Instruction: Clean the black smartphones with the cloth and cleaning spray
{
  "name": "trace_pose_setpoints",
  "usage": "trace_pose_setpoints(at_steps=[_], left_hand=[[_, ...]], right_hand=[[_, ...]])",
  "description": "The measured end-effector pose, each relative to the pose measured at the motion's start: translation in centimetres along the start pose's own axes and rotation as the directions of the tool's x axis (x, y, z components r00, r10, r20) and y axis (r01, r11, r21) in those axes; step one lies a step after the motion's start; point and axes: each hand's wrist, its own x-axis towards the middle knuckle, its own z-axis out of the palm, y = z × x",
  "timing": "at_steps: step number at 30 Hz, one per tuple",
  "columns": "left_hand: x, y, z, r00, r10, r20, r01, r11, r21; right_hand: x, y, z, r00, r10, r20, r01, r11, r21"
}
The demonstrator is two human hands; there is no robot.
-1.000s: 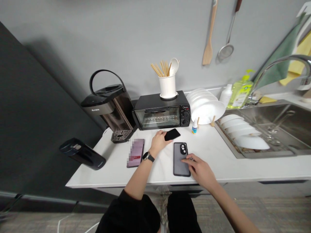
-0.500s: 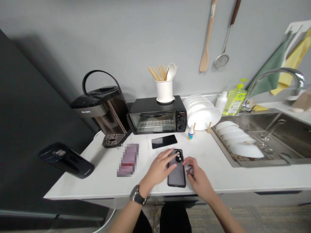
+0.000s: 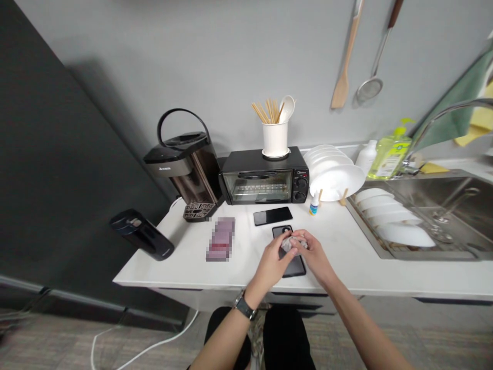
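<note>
Both my left hand (image 3: 274, 261) and my right hand (image 3: 313, 257) close around a crumpled whitish-grey cloth or tissue (image 3: 291, 245), fingertips meeting at its top. Beneath them, a phone case (image 3: 295, 267) with a black frame and camera cutouts lies on the white counter, partly covered by my hands. Just behind it rests a dark phone (image 3: 272, 216), flat, with its screen up. A small white dropper-like bottle (image 3: 314, 204) with a blue and yellow label stands upright to the right of that phone. A watch is strapped on my left wrist.
A blurred-out purple item (image 3: 222, 240) lies to the left, near a dark bottle (image 3: 141, 234) and a water dispenser (image 3: 188, 169). Behind stands a toaster oven (image 3: 264, 177) bearing a utensil holder (image 3: 275, 139). White plates (image 3: 335, 180) and the sink (image 3: 470, 226) are at right.
My left hand has moved off the phone case to join my right hand at the crumpled cloth or tissue, now over the case. The whole view has shifted, so things appear farther right.
</note>
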Motion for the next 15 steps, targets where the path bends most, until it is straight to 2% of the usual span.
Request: trace_pose_setpoints(at_steps=[4,7,11,15], left_hand=[[0.9,0.0,-0.2,0.987,-0.157,-0.023,0.15,0.97,-0.191],[0.6,0.0,-1.0,0.979,-0.199,-0.04,0.186,0.959,-0.214],[0.3,0.6,-1.9,0.981,-0.172,-0.085,0.153,0.969,-0.192],[0.3,1.6,-2.4,0.99,-0.042,-0.136,0.035,0.998,-0.053]], right_hand=[[-0.7,-0.1,0.9,0.995,0.008,-0.103,-0.009,1.0,-0.006],[-0.8,0.5,0.3,0.992,0.042,-0.123,-0.044,0.999,-0.017],[-0.9,0.8,0.3,0.993,0.053,-0.103,-0.055,0.998,-0.022],[-1.5,-0.3,1.5,0.999,-0.041,-0.022,0.038,0.993,-0.109]])
